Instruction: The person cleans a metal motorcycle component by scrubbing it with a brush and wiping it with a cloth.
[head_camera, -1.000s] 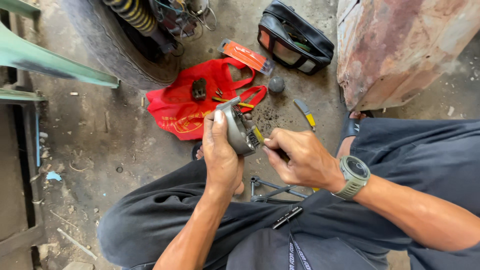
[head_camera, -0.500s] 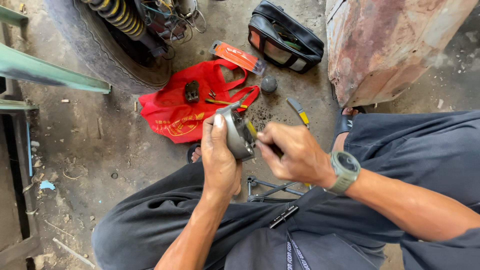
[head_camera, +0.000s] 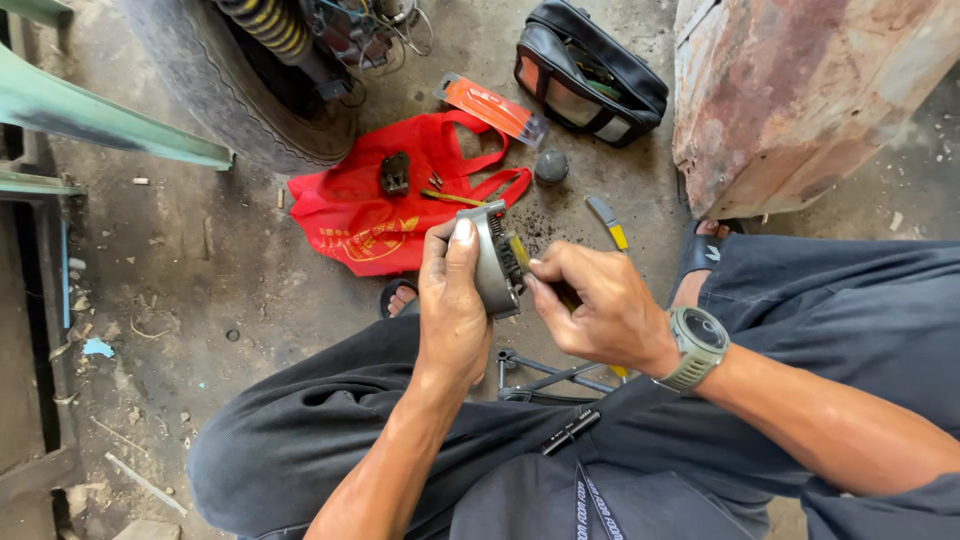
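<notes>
My left hand (head_camera: 452, 305) grips a round grey metal part (head_camera: 495, 262) on edge, thumb along its rim, above my knees. My right hand (head_camera: 590, 305), with a grey watch (head_camera: 697, 345) on the wrist, holds a yellow-handled tool (head_camera: 520, 255) whose tip is pressed into the open side of the part. Most of the tool is hidden inside my fist. Both hands touch across the part.
A red cloth bag (head_camera: 375, 215) lies on the dirty concrete with a small black piece (head_camera: 395, 172) and small tools on it. Around it are an orange package (head_camera: 492, 108), a black pouch (head_camera: 590, 75), a dark knob (head_camera: 551, 166), a yellow-handled knife (head_camera: 608, 220), a tyre (head_camera: 240, 100) and a rusty box (head_camera: 800, 100).
The round part has been turned more edge-on in my left hand, and my right hand has stayed at its open side with the tool. The view shifted slightly.
</notes>
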